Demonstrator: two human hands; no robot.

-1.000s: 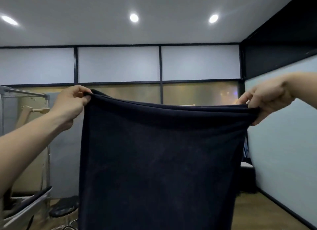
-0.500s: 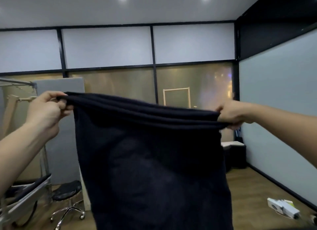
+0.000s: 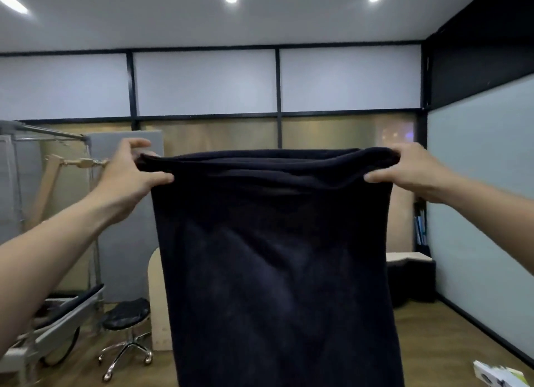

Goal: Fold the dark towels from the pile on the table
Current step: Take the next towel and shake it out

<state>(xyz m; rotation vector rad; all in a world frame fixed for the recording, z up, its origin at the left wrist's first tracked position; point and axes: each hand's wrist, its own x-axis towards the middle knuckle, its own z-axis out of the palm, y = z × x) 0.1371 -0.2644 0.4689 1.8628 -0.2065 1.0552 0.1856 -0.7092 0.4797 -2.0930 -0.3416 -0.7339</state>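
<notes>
A dark navy towel (image 3: 277, 271) hangs in the air in front of me, stretched wide and falling past the bottom of the view. My left hand (image 3: 130, 173) pinches its top left corner, thumb underneath and fingers partly lifted. My right hand (image 3: 410, 170) grips the top right corner. The top edge looks doubled over in layers. The table and the pile of towels are hidden from view.
A black rolling stool (image 3: 127, 314) stands on the wooden floor at lower left, beside a metal rack (image 3: 52, 135) and a padded bench (image 3: 57, 308). A dark low cabinet (image 3: 413, 279) sits by the right wall. A white-green box (image 3: 497, 375) lies at lower right.
The view has tilted slightly, and both hands have shifted along the towel's top edge, holding it more level. The towel still hangs between them.
</notes>
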